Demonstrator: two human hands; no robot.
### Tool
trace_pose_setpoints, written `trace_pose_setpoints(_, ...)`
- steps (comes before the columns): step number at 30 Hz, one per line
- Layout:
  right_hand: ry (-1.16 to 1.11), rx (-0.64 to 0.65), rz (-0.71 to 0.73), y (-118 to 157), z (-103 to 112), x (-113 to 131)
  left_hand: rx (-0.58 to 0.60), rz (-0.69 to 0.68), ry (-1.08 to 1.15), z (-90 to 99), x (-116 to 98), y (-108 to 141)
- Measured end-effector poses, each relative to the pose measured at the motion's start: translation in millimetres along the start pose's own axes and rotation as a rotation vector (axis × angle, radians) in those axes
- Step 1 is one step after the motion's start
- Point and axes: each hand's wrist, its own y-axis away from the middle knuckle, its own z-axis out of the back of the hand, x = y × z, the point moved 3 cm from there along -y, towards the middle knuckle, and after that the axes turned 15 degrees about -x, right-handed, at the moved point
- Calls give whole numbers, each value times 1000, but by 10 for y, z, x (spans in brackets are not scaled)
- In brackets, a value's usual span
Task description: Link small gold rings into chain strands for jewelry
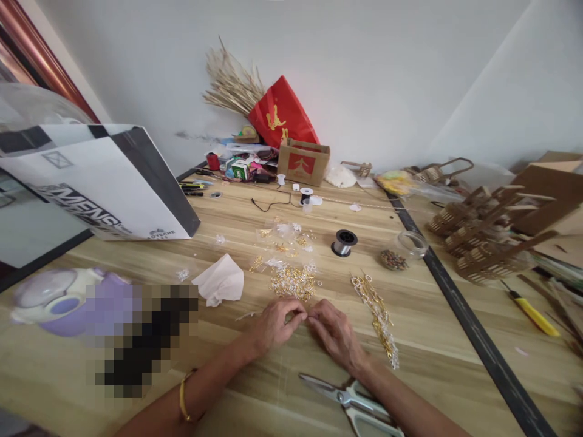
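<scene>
Fingertips almost meeting, my left hand (pixel 281 321) and my right hand (pixel 333 331) are pinched close together over the table. Whatever sits between the fingers is too small to name. Just beyond them lies a loose pile of small gold and silver pieces (pixel 294 281). To the right of my right hand, several gold and silver pieces lie in a long strip (pixel 379 318). Scissors (pixel 348 397) with pale handles rest beneath my right forearm. A crumpled white tissue (pixel 221 280) lies beyond my left forearm.
A spool of wire (pixel 344 243) stands past the pile, beside a tipped jar (pixel 411 246) spilling beads. Woven baskets (pixel 483 243) and a yellow cutter (pixel 532 312) are at right. A large paper bag (pixel 91 188) and a purple-and-cream object (pixel 68 301) occupy the left.
</scene>
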Motion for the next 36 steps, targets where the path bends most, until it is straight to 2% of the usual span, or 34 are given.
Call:
trace_pose_setpoints(4,-1,-13,-4,2,-3,-11,-44,-163,-84,1,-41,17)
trace_pose_setpoints(9,21,-19,3,-7,-7,12,-86,-425,-364,-29,-64,87)
trace_pose_setpoints(12,39,-8,9,-7,-15,13,-83,-485,-445,-41,-49,114)
trace_pose_setpoints(29,61,31,16,-16,-17,-11,-115,-497,-416,-19,-43,79)
trace_pose_setpoints(36,55,3,33,-25,10,2,-127,-357,-261,26,-31,3)
